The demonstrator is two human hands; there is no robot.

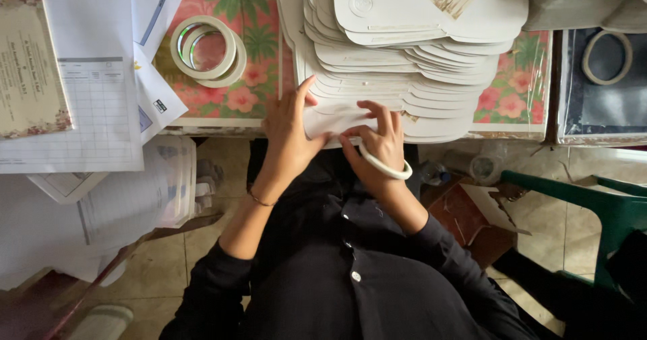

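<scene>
Head view, straight down, close over table

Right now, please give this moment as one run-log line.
left hand: flat on white card stack | right hand: pinching card edge, tape ring on wrist

Matt card under glossy plastic

Matt white card cutouts lie upper centre on a glossy, plastic-covered floral tablecloth; shiny tape rolls sit upper left beside smooth paper sheets.

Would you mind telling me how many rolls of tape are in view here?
4, as far as shows: two stacked tape rolls on the floral table left of the card stack, one roll on the dark tray at right, one ring around the right hand. Papers may hide others.
</scene>
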